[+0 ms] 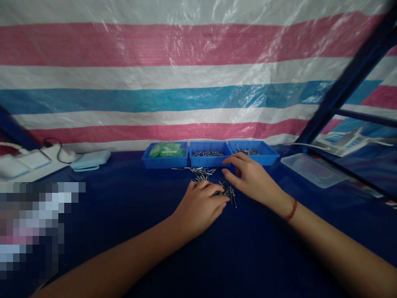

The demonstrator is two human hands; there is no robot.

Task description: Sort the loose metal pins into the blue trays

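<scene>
Silvery metal pins, like rivets or nails, lie in a loose pile (202, 176) on the dark blue table, in front of three blue bins. My left hand (203, 205) rests palm down over the near part of this pile, fingers spread and touching some pins. To the right of the pile, my right hand (245, 174) hovers near the right bin's front, thumb and index finger apart with nothing visible between them. The middle bin (209, 162) and the right bin (263, 159) hold similar pins. Green packets in clear plastic (167, 150) fill the left bin (166, 163).
A white power strip (40, 163) with plugs and a light blue case (93, 158) are at the left. On the right lie a clear plastic lid (313, 169) and a white device (347, 140) behind a blue frame (328, 105). Striped sheeting (173, 99) hangs behind.
</scene>
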